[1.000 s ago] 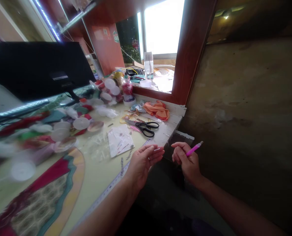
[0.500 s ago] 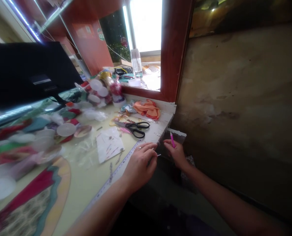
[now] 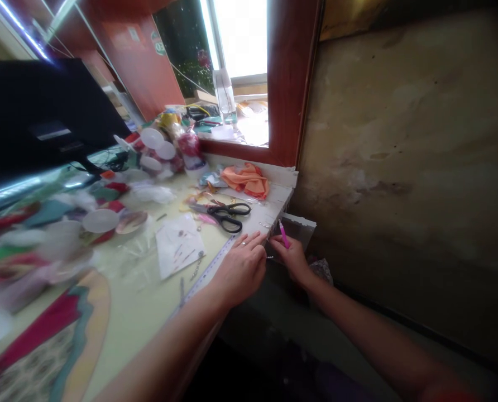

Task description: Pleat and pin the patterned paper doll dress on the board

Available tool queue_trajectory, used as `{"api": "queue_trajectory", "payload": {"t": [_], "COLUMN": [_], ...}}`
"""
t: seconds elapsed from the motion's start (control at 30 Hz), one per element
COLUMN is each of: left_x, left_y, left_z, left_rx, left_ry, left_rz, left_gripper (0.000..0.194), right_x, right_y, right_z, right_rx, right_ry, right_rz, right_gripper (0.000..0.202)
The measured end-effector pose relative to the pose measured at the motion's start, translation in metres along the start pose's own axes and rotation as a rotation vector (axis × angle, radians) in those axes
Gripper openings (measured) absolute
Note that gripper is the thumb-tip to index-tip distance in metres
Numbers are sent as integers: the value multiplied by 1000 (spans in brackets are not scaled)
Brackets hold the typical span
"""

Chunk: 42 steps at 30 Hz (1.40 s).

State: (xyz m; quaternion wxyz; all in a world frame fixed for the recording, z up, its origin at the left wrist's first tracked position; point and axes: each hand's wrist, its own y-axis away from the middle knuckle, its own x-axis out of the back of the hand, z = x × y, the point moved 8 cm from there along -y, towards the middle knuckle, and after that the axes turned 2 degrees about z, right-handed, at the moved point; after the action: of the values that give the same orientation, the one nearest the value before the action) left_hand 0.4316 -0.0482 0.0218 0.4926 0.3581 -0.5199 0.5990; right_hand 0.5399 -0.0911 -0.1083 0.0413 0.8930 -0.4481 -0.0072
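Observation:
My left hand (image 3: 243,271) rests at the table's front edge, its fingers bent over the corner. A short silvery beaded strand (image 3: 269,257) sticks out beside its thumb and fingertips, apparently pinched there. Just off the edge, my right hand (image 3: 294,259) grips a slim pink pen-like tool (image 3: 284,234), pointing upward; its fingertips come close to those of the left. Black-handled scissors (image 3: 228,215) lie behind the left hand. To the left of that hand are a white sheet with small marks (image 3: 177,245) and a beaded chain (image 3: 197,266).
A purple-marked ruler strip (image 3: 209,271) runs along the table edge. Orange cloth (image 3: 249,181) lies at the back corner. Plastic cups (image 3: 100,221) and fabric pieces crowd the left, below a dark monitor (image 3: 43,111). A stained wall (image 3: 378,151) rises at right.
My right hand has come nearer to the left hand with the pink tool. The left fingers lie flatter over the edge. The view has shifted slightly, moving the scene left and up.

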Motion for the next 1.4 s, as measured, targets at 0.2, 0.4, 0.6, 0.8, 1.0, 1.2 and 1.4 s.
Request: {"api": "queue_trajectory", "payload": {"t": [0.2,0.4,0.6,0.8,1.0,1.2,1.4], "left_x": [-2,-2,-2,-5,-5,-5,-3], "left_y": [0,1,2,2,3,2,2], "left_z": [-1,-2,-3,-5,-6,-5,-5], "left_rx": [7,10,9,13,24,26,24], "left_ry": [22,61,65,62,71,75,94], "left_rz": [21,41,51,44,44,51,61], "left_gripper": [17,16,17,16,16,15,16], "right_x": [-2,-3,-3,-3,-4,-7,-9], "right_y": [0,-2,-1,4,4,3,1], "right_z": [3,8,11,12,12,12,14], "right_rx": [-12,-29,-78,-126,-133,-119,-98], "right_ry": [-2,-27,-91,-168,-228,-258,-271], "right_rz": [-6,9,24,18,-2,-35,-51], "right_gripper": [29,29,29,30,29,29,29]}}
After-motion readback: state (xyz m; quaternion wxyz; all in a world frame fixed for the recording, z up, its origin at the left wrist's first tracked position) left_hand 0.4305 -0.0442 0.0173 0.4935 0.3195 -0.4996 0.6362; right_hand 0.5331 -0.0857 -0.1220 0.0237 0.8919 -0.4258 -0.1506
